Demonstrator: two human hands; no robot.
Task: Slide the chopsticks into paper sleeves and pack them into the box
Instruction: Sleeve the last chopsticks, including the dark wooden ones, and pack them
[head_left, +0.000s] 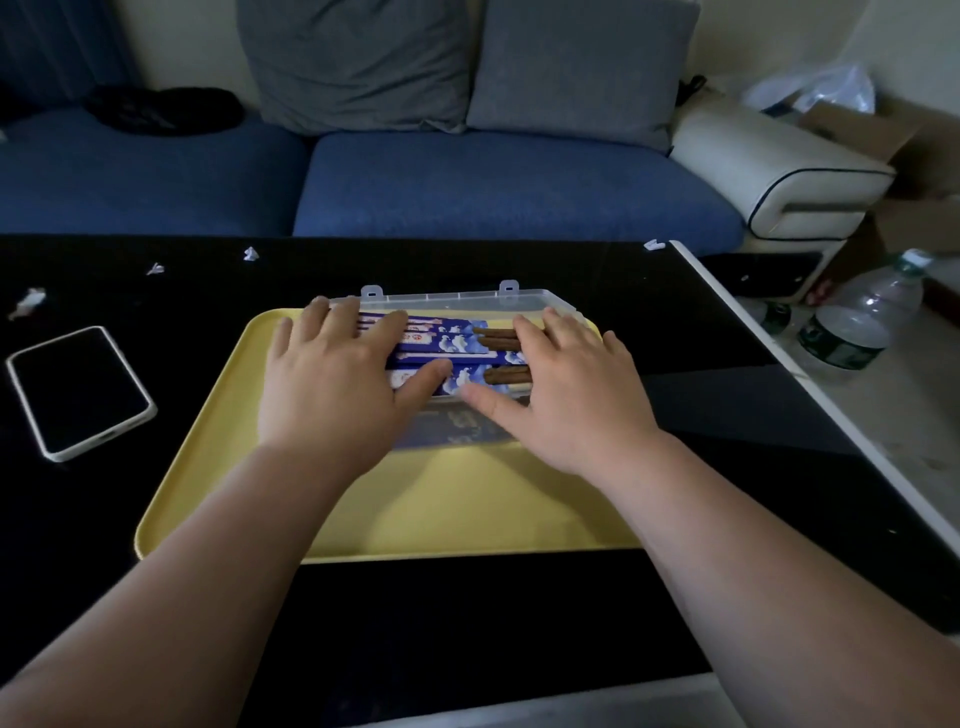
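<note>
Tray: a yellow tray (441, 509) lies on the black desk (467, 613) and serves as the landmark here.
Box: a clear plastic box (441, 297) sits at the far end of the tray, with two small tabs along its far edge.
Sleeves: several blue printed paper sleeves (447, 340) lie side by side in the box, running across the tray.
Chopsticks: brown ends (501, 343) stick out of the sleeves toward the tray's right side. The rest of each stick is inside its sleeve.
Left hand: the left hand (332, 384) is spread wide, fingers straight, and lies flat on the left part of the box. It holds nothing.
Right hand: the right hand (566, 395) is likewise wide and flat on the right part of the box, thumb pointing inward. It holds nothing either.
Lid: the hands seem to rest on a clear lid over the sleeves. I cannot tell whether it is fully down or latched.
Done: sleeving and packing look finished, as no loose chopstick or empty sleeve shows on the tray.
Left: probably only pressing the lid shut and fastening it.
Phone: a phone (78, 392) lies face up on the desk, left of the tray.
Bottle: a water bottle (857, 322) stands well to the right of the tray, off the desk.
Sofa: a blue sofa (467, 182) lies beyond the tray's far end.
</note>
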